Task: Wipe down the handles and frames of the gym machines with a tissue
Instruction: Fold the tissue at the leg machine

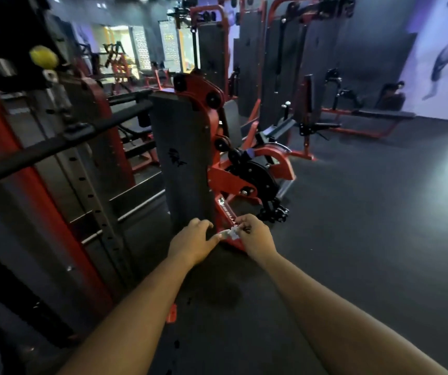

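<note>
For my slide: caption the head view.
Both hands, left hand and right hand, hold a tissue before a red machine frame.

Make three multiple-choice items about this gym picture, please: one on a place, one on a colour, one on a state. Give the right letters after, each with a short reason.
1. Where is the tissue?
A. On the floor
B. Between the two hands, in front of the machine's red lower frame
C. On the long black bar

2. What colour is the ball-shaped knob at upper left?
A. Yellow
B. Blue
C. White

3. What is the right hand doing?
A. Hanging open at the side
B. Pinching the tissue
C. Gripping a handle

Answers:
1 B: the white wad sits between the left hand and the right hand, before the red frame.
2 A: it shows yellow against the dark upright.
3 B: its fingers curl around the wad.
</note>
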